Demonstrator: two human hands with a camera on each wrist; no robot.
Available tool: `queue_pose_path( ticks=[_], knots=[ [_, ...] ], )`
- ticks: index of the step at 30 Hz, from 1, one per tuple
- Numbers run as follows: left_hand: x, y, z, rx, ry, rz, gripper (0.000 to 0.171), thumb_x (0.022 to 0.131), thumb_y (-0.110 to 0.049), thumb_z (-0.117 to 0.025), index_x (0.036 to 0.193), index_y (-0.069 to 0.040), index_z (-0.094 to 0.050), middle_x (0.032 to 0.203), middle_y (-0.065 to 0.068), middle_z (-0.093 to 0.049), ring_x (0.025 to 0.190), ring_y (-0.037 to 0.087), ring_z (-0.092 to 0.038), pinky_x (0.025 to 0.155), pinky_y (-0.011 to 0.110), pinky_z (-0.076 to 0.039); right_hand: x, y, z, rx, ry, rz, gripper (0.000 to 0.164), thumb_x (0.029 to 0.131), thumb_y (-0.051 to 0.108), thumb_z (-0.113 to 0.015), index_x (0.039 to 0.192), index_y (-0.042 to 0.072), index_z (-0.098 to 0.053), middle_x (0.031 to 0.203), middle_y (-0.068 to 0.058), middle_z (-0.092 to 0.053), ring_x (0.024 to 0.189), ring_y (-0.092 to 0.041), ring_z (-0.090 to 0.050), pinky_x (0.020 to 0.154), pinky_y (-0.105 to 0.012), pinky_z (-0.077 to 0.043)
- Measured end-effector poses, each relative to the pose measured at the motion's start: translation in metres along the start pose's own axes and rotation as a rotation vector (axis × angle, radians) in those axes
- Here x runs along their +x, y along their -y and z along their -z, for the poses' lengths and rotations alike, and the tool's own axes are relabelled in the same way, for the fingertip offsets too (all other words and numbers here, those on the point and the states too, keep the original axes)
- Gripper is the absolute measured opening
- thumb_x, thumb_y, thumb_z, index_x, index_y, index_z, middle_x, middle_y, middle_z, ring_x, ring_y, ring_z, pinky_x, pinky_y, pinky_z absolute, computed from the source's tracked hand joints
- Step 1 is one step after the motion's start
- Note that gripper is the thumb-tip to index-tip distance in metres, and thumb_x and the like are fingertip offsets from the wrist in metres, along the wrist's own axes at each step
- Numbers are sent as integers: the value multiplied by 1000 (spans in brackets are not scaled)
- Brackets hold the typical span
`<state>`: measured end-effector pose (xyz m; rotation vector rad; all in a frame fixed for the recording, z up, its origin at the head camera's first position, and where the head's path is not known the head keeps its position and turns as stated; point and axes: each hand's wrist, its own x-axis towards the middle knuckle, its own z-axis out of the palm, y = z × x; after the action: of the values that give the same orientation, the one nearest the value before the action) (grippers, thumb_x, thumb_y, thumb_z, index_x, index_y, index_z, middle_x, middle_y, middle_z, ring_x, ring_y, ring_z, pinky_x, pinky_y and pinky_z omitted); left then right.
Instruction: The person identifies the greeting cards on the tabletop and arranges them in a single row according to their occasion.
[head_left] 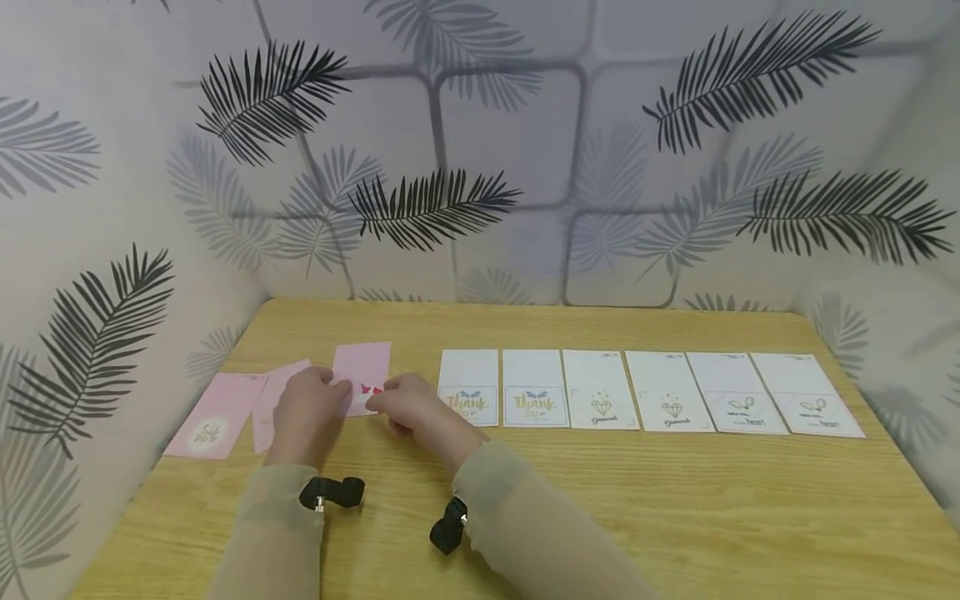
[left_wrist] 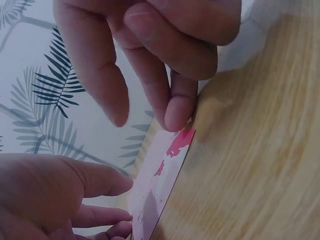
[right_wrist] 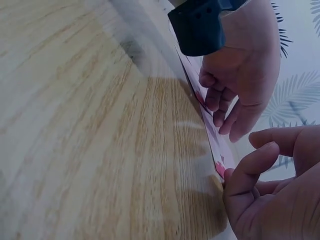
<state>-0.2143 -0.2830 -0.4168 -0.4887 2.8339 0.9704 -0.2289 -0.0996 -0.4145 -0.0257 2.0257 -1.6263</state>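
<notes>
Upper garment: long-sleeved, pale beige, plain. Left sleeve [head_left: 266, 537] and right sleeve [head_left: 555, 529] both reach the wrist; I note a greyer, faintly greenish band around each near the cuff. Cuff edges softly creased. Left hand [head_left: 306, 417] and right hand [head_left: 431, 417] bare. A black unit is worn at each wrist: left unit [head_left: 332, 492], right unit [head_left: 448, 528]. Casings compact, rounded at the corners; small silvery, screw-like metal fitting visible on each.
</notes>
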Motion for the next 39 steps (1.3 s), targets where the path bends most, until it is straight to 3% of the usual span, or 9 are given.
queue_pose_path(
  ticks=[6,10,13,16,20,27,33,37,39],
  knots=[
    [5,3,3,-96,40,-15,58,109,-26,-56,150,16,-54,156,36,-53,145,52,-51,119,62,-41,0,1,0,-5,-33,-35,50,103,8,-70,151,-3,-62,60,2,-46,47,-9,-40,49,-21,-38],
    [8,6,5,-144,22,-21,54,109,-22,-60,147,15,-57,150,36,-58,121,44,-63,93,48,-59,1,0,0,-15,-37,-46,50,102,9,-71,150,-2,-64,60,1,-46,48,-10,-41,48,-22,-38],
    [9,8,5,-183,2,-2,54,107,-22,-62,149,13,-57,147,34,-60,95,36,-66,71,38,-57,2,0,0,-18,-35,-43,50,102,8,-72,150,-2,-64,61,1,-47,47,-10,-41,48,-23,-37],
    [10,10,5,-220,-17,35,58,107,-22,-62,153,11,-54,149,33,-59,94,34,-65,80,41,-56,2,-1,-1,-23,-36,-41,50,102,8,-72,150,-2,-65,65,-1,-49,47,-10,-42,48,-22,-37],
    [9,12,3,-257,-56,68,57,107,-23,-61,155,7,-54,149,32,-60,111,36,-63,96,46,-53,0,0,-2,-20,-28,-33,50,103,9,-72,151,-2,-64,75,-5,-56,47,-10,-41,48,-23,-36],
    [8,13,5,-286,-83,50,50,112,-28,-60,152,2,-60,132,25,-66,71,23,-62,62,35,-53,0,-3,0,-33,-19,-11,49,104,11,-72,151,-2,-63,89,-9,-66,49,-10,-43,50,-23,-39],
    [-3,3,16,-288,-72,44,54,114,-38,-56,154,-1,-58,143,23,-64,95,31,-64,80,40,-52,-1,-7,4,-64,-51,46,52,106,16,-72,155,3,-60,108,-9,-70,50,-11,-43,51,-24,-41],
    [-6,-3,23,-339,-63,33,57,114,-40,-58,157,-2,-57,148,22,-63,105,37,-64,87,44,-55,-6,-6,10,-86,-120,91,49,107,24,-73,152,7,-64,128,-8,-68,50,-13,-42,54,-26,-44],
    [-7,-6,24,-377,-52,28,58,114,-40,-59,158,-3,-57,152,20,-61,115,38,-63,96,47,-55,-9,-5,13,-97,-143,107,44,107,28,-73,146,8,-68,127,-8,-69,53,-13,-45,56,-26,-46]
  ],
)
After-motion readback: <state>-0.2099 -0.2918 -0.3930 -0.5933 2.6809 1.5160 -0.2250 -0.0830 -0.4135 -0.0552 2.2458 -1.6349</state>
